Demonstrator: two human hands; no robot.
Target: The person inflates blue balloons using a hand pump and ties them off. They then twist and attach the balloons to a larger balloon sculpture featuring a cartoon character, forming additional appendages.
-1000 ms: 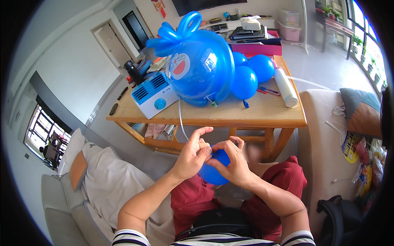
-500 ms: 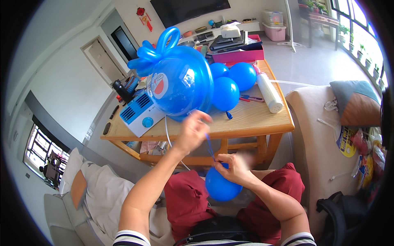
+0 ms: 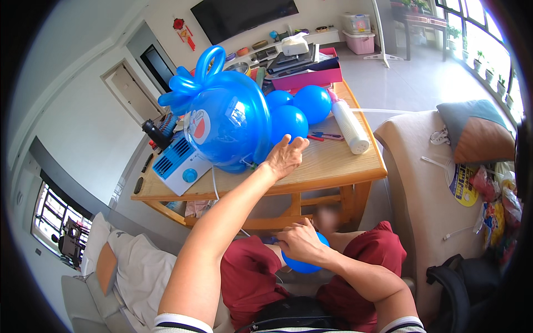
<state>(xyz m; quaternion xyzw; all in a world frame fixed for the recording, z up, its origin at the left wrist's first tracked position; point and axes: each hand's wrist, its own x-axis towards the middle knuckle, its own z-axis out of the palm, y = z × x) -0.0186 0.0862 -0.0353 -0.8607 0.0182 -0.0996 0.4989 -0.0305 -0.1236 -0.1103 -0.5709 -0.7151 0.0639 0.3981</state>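
Left hand (image 3: 285, 156) outstretched, fingers spread, touching one large blue balloon figure (image 3: 227, 122) on wooden table (image 3: 333, 164), three round blue balloons (image 3: 288, 123) at its 3 o'clock, right hand (image 3: 300, 242) closed around one small blue balloon (image 3: 302, 263) in lap, one white tube (image 3: 350, 125), one blue-white fan box (image 3: 180, 164) at figure's 8 o'clock.

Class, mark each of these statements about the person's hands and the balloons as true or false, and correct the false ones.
1. The right hand holds a small blue balloon over the lap. True.
2. The left hand rests in the lap. False: it reaches out over the wooden table, beside the large blue balloon figure.
3. The round balloons on the table are red. False: they are blue.
4. A white and blue box-shaped device sits on the table, left of the balloon figure. True.
5. A white cylinder lies on the table. True.
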